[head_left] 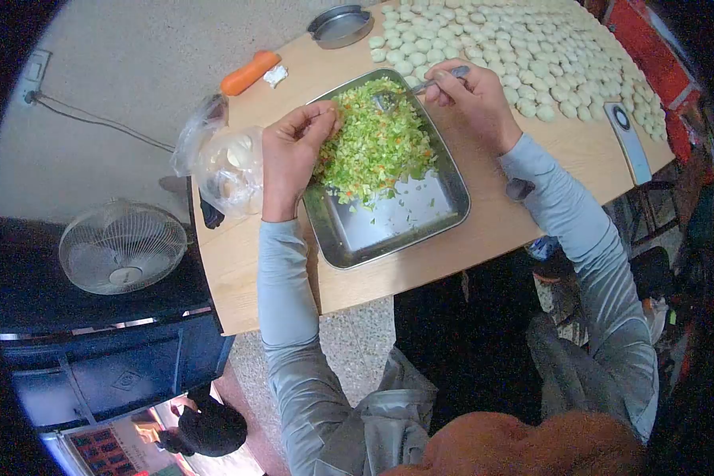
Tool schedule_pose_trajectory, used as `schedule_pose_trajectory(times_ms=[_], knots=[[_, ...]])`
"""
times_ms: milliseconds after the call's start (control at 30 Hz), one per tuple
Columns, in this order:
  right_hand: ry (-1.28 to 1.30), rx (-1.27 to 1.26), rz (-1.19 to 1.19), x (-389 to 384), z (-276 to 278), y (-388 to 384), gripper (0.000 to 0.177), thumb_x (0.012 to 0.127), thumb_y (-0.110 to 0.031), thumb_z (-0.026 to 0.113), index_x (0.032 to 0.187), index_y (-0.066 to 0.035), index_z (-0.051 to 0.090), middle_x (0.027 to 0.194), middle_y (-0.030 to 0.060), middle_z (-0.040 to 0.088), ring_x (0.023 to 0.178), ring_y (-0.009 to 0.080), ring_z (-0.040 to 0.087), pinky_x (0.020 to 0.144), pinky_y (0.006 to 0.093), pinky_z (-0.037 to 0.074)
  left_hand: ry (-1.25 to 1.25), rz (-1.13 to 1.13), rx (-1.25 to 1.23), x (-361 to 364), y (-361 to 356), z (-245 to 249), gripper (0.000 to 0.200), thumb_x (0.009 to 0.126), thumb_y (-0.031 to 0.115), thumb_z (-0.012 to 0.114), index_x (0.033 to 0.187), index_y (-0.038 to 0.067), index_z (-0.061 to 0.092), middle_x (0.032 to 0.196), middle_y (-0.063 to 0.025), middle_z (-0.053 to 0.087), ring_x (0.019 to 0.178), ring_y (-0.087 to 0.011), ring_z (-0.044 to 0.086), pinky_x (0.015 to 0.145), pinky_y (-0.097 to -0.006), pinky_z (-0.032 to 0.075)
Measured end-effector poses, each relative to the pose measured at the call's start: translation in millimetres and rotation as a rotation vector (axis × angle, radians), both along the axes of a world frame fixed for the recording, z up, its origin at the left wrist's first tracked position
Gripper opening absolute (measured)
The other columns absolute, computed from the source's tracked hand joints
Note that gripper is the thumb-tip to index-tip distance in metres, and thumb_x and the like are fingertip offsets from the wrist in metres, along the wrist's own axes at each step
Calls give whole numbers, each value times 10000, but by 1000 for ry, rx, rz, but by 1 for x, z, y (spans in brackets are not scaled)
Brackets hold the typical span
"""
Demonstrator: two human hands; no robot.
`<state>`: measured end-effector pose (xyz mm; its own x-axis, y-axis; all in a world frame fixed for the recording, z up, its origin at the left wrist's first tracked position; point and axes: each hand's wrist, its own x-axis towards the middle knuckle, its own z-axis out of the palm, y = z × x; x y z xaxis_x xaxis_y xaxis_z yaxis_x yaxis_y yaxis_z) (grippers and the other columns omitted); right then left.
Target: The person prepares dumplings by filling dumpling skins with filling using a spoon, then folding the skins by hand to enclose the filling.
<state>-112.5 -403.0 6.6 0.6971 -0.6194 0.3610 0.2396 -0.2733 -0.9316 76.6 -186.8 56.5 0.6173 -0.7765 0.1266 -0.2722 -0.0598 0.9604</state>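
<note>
A rectangular metal tray (455, 190) on the wooden table holds a heap of finely chopped green vegetable with orange bits (385, 147). My right hand (477, 103) grips the handle of a metal spoon (444, 75) over the tray's far right side, and the spoon's bowl rests at the chopped filling. Over the tray's left edge, my left hand (297, 147) is closed, thumb and fingertips pinched together beside the heap. Whatever lies between those fingers is hidden. The near part of the tray shows bare metal with a few scattered scraps.
Many small pale round dough pieces (523, 55) cover the table's far right. A phone (628, 143) lies at the right edge. Left of the tray are a plastic bag (234, 170) and a carrot (250, 73); behind is a round metal pan (340, 28). A fan (123, 247) stands left.
</note>
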Motion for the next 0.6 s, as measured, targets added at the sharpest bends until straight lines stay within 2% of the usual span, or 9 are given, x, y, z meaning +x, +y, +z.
schedule_pose_trajectory(times_ms=[100, 300, 400, 500, 600], knots=[[-41, 67, 26, 1, -5, -6, 258, 989, -213, 633, 1091, 20, 676, 851, 59, 732, 716, 81, 640, 666, 229, 525, 16, -33, 4, -2, 0, -1, 231, 957, 110, 696, 1139, -29, 726, 950, -47, 731, 836, -87, 645, 771, -219, 514], [85, 214, -21, -6, 0, -11, 271, 989, -208, 656, 1146, 13, 668, 865, 47, 712, 708, 65, 594, 675, 203, 486, 69, -95, -7, -5, -1, -2, 232, 960, 105, 690, 1147, -29, 719, 964, -62, 735, 850, -97, 659, 774, -216, 517], [117, 233, -60, -7, 1, -15, 266, 982, -200, 655, 1150, 7, 660, 897, 48, 711, 744, 72, 603, 677, 225, 493, 133, -113, -28, -5, 0, -2, 233, 952, 91, 697, 1147, -35, 714, 969, -72, 737, 862, -105, 669, 778, -221, 523], [16, -261, -417, 2, 3, -9, 230, 906, -164, 700, 1074, -9, 670, 957, 79, 721, 857, 164, 649, 758, 331, 519, 163, -109, -38, -9, 0, -1, 226, 937, 75, 711, 1130, -42, 713, 961, -86, 737, 850, -114, 678, 770, -225, 531], [-142, -861, -650, -3, 22, -1, 223, 875, -130, 689, 1075, -34, 667, 1027, 116, 697, 945, 274, 635, 840, 404, 489, 190, -128, -29, -16, -2, 2, 209, 924, 58, 720, 1104, -47, 711, 943, -97, 738, 829, -119, 687, 753, -228, 543]])
